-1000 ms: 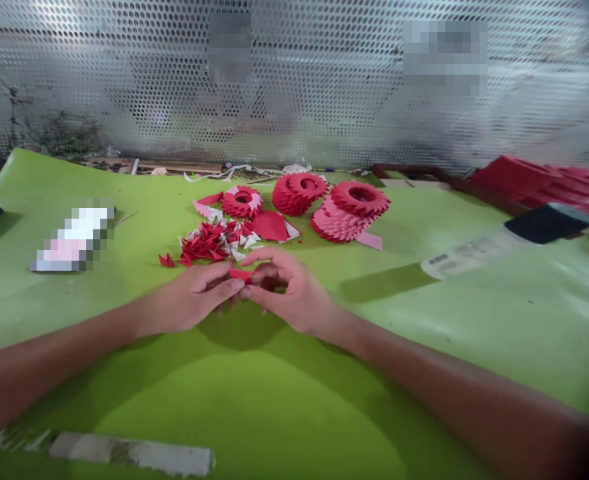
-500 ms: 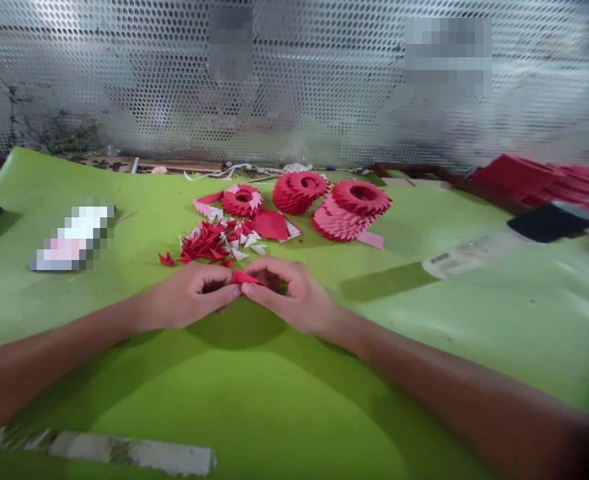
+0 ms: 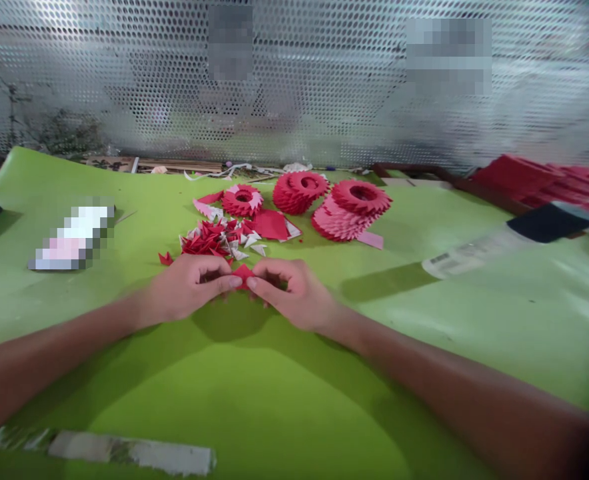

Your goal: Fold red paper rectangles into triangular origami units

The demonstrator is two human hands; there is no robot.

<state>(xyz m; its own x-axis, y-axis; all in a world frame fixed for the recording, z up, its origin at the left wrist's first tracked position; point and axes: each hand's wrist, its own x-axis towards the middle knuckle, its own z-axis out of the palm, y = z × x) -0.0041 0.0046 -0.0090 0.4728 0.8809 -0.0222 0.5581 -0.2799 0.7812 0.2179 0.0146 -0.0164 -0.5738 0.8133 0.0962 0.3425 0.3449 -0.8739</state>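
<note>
My left hand (image 3: 187,289) and my right hand (image 3: 292,291) meet over the green table cover (image 3: 254,393), both pinching one small red folded paper piece (image 3: 243,273) between thumbs and fingers. Just beyond the hands lies a pile of small red and white folded paper triangles (image 3: 214,241). Behind it stand three ring-shaped stacks of folded pieces: a red and white ring (image 3: 242,200), a red ring (image 3: 299,191) and a pink and red ring (image 3: 352,209). A flat red paper sheet (image 3: 272,225) lies among them.
A perforated metal screen (image 3: 294,80) closes the back. A clear bottle with a dark cap (image 3: 504,241) lies at right, red paper stacks (image 3: 534,179) behind it. A blurred white object (image 3: 72,239) lies at left, a pale strip (image 3: 124,453) near the front edge.
Both hands have shifted slightly away from me toward the pile, and the red piece between the fingertips now shows as a small upright triangle.
</note>
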